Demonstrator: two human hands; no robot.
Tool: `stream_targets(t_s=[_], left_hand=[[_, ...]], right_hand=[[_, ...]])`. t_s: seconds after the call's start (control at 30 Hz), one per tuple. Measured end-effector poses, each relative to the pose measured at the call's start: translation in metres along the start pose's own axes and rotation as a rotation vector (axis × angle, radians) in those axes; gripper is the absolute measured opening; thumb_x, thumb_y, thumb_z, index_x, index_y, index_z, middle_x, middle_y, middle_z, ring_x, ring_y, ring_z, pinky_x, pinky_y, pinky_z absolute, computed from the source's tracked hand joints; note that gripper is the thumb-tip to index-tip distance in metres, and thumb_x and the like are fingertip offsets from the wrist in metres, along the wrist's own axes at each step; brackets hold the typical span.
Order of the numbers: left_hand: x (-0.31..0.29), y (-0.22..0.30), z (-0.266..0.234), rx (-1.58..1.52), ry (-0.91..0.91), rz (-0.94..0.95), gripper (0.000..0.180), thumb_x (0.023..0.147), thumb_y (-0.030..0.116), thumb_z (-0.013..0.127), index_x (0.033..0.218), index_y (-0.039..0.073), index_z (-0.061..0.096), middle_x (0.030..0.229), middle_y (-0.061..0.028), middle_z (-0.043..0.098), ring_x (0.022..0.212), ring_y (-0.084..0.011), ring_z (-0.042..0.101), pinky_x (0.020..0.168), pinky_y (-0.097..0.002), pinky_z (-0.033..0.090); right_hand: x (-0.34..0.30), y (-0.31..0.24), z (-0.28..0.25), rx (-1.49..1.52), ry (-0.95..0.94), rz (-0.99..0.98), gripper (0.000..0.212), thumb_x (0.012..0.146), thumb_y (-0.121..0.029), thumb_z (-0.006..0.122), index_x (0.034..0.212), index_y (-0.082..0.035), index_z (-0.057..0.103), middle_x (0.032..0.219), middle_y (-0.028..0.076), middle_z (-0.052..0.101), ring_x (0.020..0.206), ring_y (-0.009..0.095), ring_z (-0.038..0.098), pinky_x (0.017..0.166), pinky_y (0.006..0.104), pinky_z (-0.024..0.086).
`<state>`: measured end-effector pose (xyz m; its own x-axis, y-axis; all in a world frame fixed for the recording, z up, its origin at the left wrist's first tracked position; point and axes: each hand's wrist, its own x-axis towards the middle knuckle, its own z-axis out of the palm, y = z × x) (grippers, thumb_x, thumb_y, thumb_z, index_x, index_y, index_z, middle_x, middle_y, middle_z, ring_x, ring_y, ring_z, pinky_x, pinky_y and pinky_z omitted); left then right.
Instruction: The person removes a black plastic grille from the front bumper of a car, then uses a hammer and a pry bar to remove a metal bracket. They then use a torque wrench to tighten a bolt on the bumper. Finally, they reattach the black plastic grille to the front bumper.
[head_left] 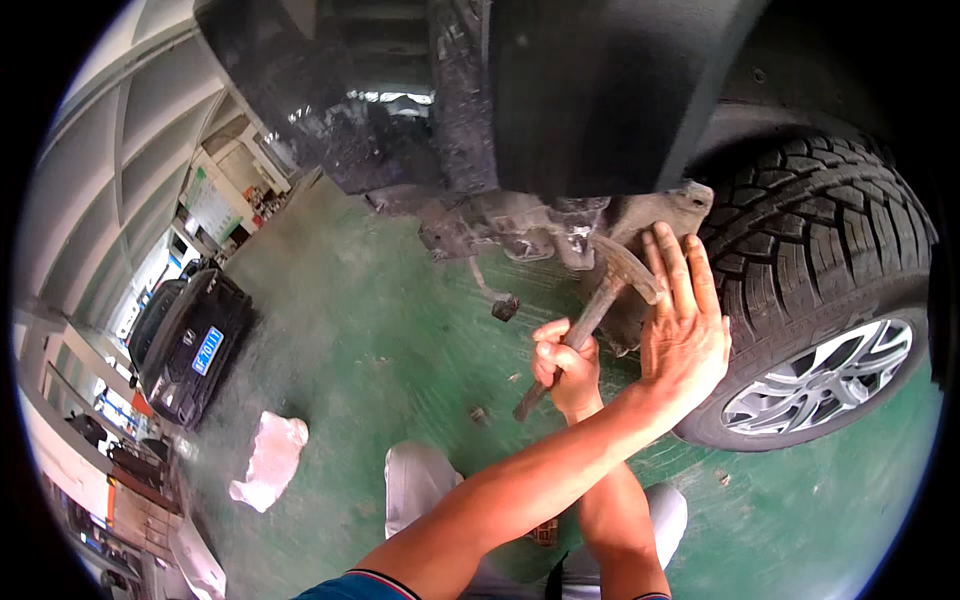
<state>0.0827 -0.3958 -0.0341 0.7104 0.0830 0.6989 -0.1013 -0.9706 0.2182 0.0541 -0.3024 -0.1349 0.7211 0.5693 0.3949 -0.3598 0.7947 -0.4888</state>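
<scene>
1. Two bare forearms cross in front of you, the left one [500, 497] over the right one [618, 520], between your pale-trousered knees [420, 485]

2. Your right hand [568, 370] is curled closed around the wooden handle of the hammer [594, 314], which slants up and to the right with its head near the metal bracket [683, 208]; the butt of the handle sticks out below your fist

3. Your left hand [685, 325] is flat, fingers straight and near one another, gripping nothing; its fingertips seem to rest on the bracket, and the hammer head lies right beside those fingers, though you cannot tell whether they touch

4. To work well here, it would likely help to hold the handle further toward its butt, uncross your arms for a freer swing, and have the left fingers out of the head's path

5. Just right of that hand stands the chunky tyre [820, 230] on its silver wheel [825, 385]; a dark body panel [590, 100] hangs above the bracket

6. Farther off, on the green floor [345, 350], lies a crumpled white bundle [272, 462], with a dark car [190, 345] parked beyond it
</scene>
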Motion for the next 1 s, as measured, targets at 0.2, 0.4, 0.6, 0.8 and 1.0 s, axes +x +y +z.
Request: stream_targets(t_s=[0.2, 0.4, 0.6, 0.8, 1.0], left_hand=[[-0.005, -0.006, 0.004, -0.002, 0.034, -0.034, 0.087, 0.078, 0.014, 0.067, 0.143, -0.016, 0.018, 0.149, -0.0415, 0.003, 0.141, -0.0552, 0.011, 0.114, -0.0489, 0.03], [-0.021, -0.013, -0.014, -0.185, 0.068, 0.03, 0.08, 0.08, 0.013, 0.068, 0.141, -0.014, 0.026, 0.151, -0.0374, 0.01, 0.14, -0.0522, 0.019, 0.114, -0.0515, 0.027], [-0.044, -0.049, -0.063, -0.342, 0.085, 0.108, 0.068, 0.08, 0.008, 0.07, 0.14, -0.005, 0.039, 0.147, -0.0271, 0.031, 0.134, -0.0427, 0.037, 0.11, -0.0459, 0.034], [-0.076, -0.089, -0.07, -0.293, -0.012, 0.165, 0.058, 0.08, 0.006, 0.071, 0.132, -0.006, 0.049, 0.141, -0.0236, 0.043, 0.125, -0.0335, 0.049, 0.105, -0.04, 0.04], [-0.108, -0.166, -0.089, -0.439, -0.045, -0.241, 0.042, 0.091, 0.011, 0.062, 0.128, -0.005, 0.052, 0.127, -0.0181, 0.057, 0.118, -0.0296, 0.056, 0.1, -0.0402, 0.044]], right_hand=[[-0.035, 0.023, -0.007, -0.008, 0.158, 0.104, 0.012, 0.082, -0.005, 0.059, 0.092, 0.0, 0.061, 0.05, 0.002, 0.039, 0.038, 0.013, 0.035, 0.039, 0.0305, 0.028], [-0.084, 0.035, -0.017, -0.084, 0.283, 0.242, 0.016, 0.082, -0.003, 0.057, 0.097, 0.004, 0.057, 0.051, 0.005, 0.044, 0.038, 0.015, 0.04, 0.038, 0.0303, 0.036], [-0.093, 0.054, -0.044, -0.204, 0.186, 0.328, 0.017, 0.087, -0.006, 0.062, 0.1, 0.004, 0.059, 0.064, 0.001, 0.055, 0.046, 0.009, 0.045, 0.044, 0.0236, 0.04], [-0.073, 0.064, -0.017, -0.028, 0.278, 0.285, 0.015, 0.086, -0.001, 0.06, 0.1, 0.002, 0.062, 0.067, -0.001, 0.055, 0.047, 0.006, 0.043, 0.044, 0.0222, 0.035], [-0.087, 0.061, -0.02, -0.077, 0.309, 0.293, 0.015, 0.085, 0.001, 0.06, 0.1, 0.0, 0.064, 0.068, -0.003, 0.055, 0.048, 0.003, 0.043, 0.042, 0.0211, 0.031]])
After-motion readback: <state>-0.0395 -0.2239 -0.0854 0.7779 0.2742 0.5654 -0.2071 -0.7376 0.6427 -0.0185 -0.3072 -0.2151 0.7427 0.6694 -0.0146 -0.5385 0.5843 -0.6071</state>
